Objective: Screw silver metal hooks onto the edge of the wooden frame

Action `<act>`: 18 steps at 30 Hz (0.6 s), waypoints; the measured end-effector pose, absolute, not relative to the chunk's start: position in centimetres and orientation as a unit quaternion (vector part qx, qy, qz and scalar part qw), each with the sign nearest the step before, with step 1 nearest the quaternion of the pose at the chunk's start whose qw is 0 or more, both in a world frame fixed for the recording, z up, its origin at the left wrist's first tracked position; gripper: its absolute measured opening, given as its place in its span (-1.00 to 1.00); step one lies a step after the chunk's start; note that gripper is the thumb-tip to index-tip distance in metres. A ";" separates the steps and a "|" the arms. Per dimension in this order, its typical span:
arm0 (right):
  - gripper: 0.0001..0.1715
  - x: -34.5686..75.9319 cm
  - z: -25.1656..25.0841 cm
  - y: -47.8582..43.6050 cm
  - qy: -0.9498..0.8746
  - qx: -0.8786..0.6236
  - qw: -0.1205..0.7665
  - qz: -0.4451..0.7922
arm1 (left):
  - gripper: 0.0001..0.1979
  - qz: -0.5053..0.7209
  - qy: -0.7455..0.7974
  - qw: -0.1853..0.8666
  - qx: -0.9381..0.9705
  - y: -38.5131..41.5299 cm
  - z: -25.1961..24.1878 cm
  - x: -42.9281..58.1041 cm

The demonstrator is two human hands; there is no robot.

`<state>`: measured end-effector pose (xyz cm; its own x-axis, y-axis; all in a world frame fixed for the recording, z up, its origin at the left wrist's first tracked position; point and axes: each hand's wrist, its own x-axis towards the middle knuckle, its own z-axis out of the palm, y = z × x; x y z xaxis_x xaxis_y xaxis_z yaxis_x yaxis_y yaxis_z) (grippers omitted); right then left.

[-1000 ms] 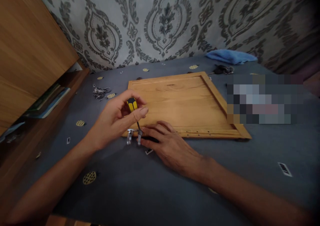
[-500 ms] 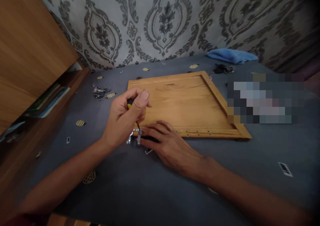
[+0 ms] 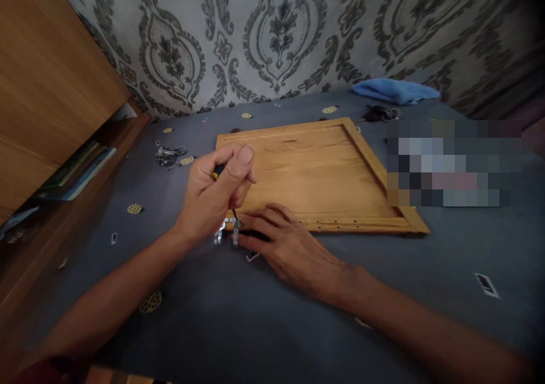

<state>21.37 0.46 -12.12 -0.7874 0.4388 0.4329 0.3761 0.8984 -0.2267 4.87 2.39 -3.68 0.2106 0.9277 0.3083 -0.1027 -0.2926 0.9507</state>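
Observation:
My left hand [image 3: 217, 185] is closed round a screwdriver [image 3: 218, 172] with a black and yellow handle. The screwdriver's thin shaft points down at a silver metal hinge [image 3: 235, 233] on the near left edge of a framed wooden panel [image 3: 315, 168]. My right hand [image 3: 285, 242] reaches in from the right, its thumb and forefinger against the hinge and its other fingers resting on the panel's near rail. Several small dark holes show along that rail, right of my fingers. The hinge's far side and the screw under the tip are partly hidden.
A patterned dark cloth [image 3: 298, 333] lies under the panel. Loose metal hardware [image 3: 170, 156] sits at left, near a wooden cabinet [image 3: 59, 89] with books on its low shelf. A blue cloth [image 3: 395, 91] and a dark object [image 3: 380, 113] lie at the back right; a blurred patch covers the right.
The screwdriver's handle and my left hand have shifted very slightly, the shaft still at the hinge. My right hand keeps its place. The whole view has moved a little.

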 end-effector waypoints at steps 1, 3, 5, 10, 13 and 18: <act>-0.60 21.4 -12.1 0.5 -0.943 -0.217 0.242 0.065 | -0.56 0.527 0.336 0.494 0.604 2.4 -3.6 4.9; -0.60 21.4 -12.2 0.5 -0.944 -0.219 0.238 0.065 | -0.56 0.525 0.327 0.506 0.602 2.4 -3.4 4.9; -0.61 21.4 -12.2 0.5 -0.944 -0.219 0.240 0.063 | -0.55 0.520 0.322 0.513 0.602 2.5 -3.2 5.0; -0.59 21.4 -12.2 0.6 -0.945 -0.216 0.236 0.065 | -0.52 0.502 0.314 0.528 0.609 2.7 -3.3 4.7; -0.57 21.4 -12.2 0.5 -0.945 -0.219 0.233 0.066 | -0.53 0.502 0.283 0.540 0.613 2.9 -3.5 4.5; -0.63 21.5 -12.0 0.5 -0.946 -0.213 0.235 0.064 | -0.61 0.552 0.247 0.541 0.585 2.9 -3.0 4.0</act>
